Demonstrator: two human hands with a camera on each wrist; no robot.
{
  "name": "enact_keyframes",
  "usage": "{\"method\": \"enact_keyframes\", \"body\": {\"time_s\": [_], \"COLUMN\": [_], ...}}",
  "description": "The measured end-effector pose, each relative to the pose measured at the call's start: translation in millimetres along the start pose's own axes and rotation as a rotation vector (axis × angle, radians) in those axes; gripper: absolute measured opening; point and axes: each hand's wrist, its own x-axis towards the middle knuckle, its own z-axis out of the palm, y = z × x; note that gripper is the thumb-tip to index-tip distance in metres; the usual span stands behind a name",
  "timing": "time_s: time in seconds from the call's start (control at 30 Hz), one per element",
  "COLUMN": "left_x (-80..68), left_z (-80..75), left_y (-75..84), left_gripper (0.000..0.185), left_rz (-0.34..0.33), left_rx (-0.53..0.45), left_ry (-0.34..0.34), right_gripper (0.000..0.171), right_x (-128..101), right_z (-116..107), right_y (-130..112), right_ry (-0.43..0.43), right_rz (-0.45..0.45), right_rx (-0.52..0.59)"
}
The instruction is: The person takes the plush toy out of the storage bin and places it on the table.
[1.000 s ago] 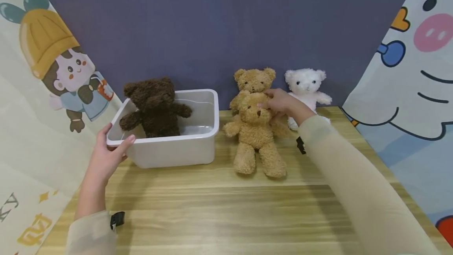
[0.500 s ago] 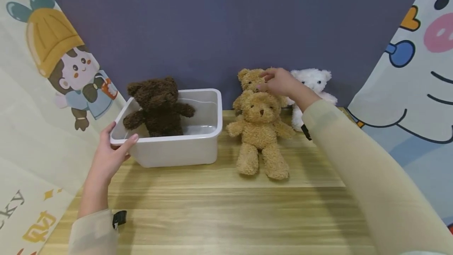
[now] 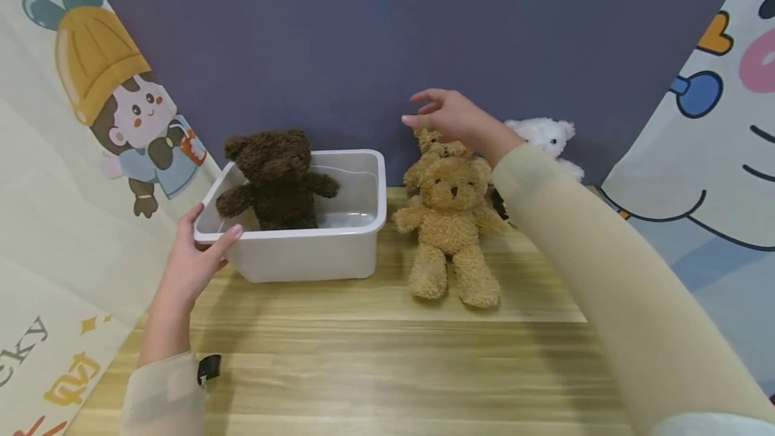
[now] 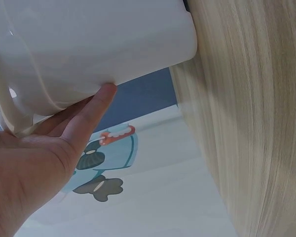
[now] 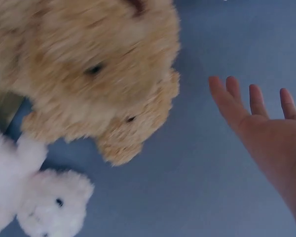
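Observation:
My left hand [image 3: 190, 261] grips the left front corner of a white plastic bin [image 3: 309, 254], thumb over the rim, fingers against the outer wall in the left wrist view. A dark brown teddy bear [image 3: 281, 187] sits in the bin, head and arms above the rim. Right of it, a tan teddy bear [image 3: 451, 227] sits on the table, with a second tan bear [image 3: 431, 143] behind it, partly hidden. My right hand [image 3: 451, 116] hovers above these two, holding nothing; its fingers are spread apart from the fur in the right wrist view. A white bear [image 3: 545, 136] is partly behind my right forearm.
The wooden table [image 3: 363, 355] runs up to a dark blue back wall [image 3: 339, 39]. Cartoon-printed side panels stand left [image 3: 121, 153] and right [image 3: 714, 187]. Black straps show near both cuffs.
My right hand has let go of the front tan bear's head and lifted up and leftward above both tan bears. My left hand keeps its grip on the bin.

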Motion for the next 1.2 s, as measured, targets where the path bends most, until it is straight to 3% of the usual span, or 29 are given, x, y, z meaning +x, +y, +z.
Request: {"method": "enact_keyframes", "body": {"time_s": [0.23, 0.43, 0.63, 0.93, 1.2], "left_x": [1.6, 5.7, 4.7, 3.4, 3.0], "left_z": [2.3, 8.8, 7.8, 1.8, 3.1], "left_y": [1.6, 5.2, 2.8, -1.6, 0.7], "left_gripper": [0.105, 0.104, 0.105, 0.105, 0.104], "left_rz": [-0.001, 0.015, 0.012, -0.004, -0.004], "left_rx": [-0.013, -0.024, -0.014, -0.013, -0.025], "left_ry": [0.006, -0.004, -0.032, -0.037, -0.042], "right_gripper": [0.078, 0.076, 0.080, 0.091, 0.097], "right_x": [25.0, 44.0, 59.4, 66.2, 74.6], "right_z": [23.2, 49.0, 92.6, 146.4, 173.8], "right_y": [-32.8, -64.7, -97.1, -122.1, -122.7], "right_ry": [-0.077, -0.185, -0.266, -0.204, -0.287], "right_rz": [0.002, 0.020, 0.013, 0.121, 0.181], "right_rx": [0.180, 0.204, 0.270, 0.234, 0.193]}}
